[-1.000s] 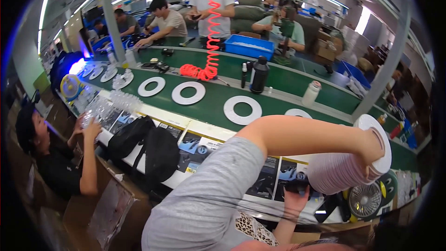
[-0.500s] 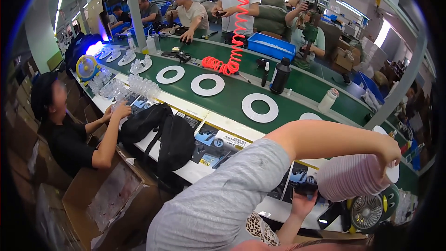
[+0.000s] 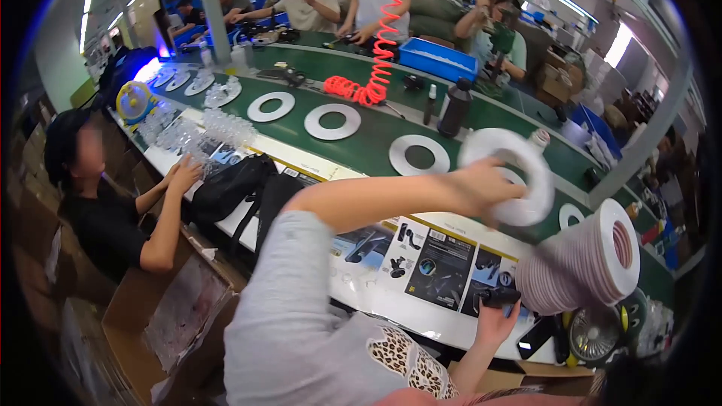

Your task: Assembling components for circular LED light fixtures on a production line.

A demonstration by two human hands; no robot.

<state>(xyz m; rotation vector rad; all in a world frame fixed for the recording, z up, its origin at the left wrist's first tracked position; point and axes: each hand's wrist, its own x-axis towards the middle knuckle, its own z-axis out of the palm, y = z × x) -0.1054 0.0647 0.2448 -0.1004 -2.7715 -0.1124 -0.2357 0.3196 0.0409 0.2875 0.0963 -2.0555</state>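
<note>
A flat white ring (image 3: 540,192) is gripped by my left hand (image 3: 489,186), raised over the near edge of the green belt and blurred by motion. To its right, a thick stack of pinkish-white rings (image 3: 560,271) lies on its side, its white end face turned right. Below the stack, my right hand (image 3: 496,325) is closed around a small black object (image 3: 499,298) whose kind I cannot make out. More white rings (image 3: 398,158) lie spaced out along the green belt (image 3: 361,158). Beside the right hand rests a black phone-like device (image 3: 535,337).
Printed boxes (image 3: 440,269) line the white ledge, with a black bag (image 3: 233,188) farther left. A small fan (image 3: 590,334) stands below the stack. Across the belt are a black bottle (image 3: 454,109), blue tray (image 3: 438,60) and red coiled hose (image 3: 353,90). A co-worker (image 3: 98,203) handles clear parts at left.
My left hand has moved left from the stack's end face and now carries one white ring over the belt. My right hand stays near the stack with the black object.
</note>
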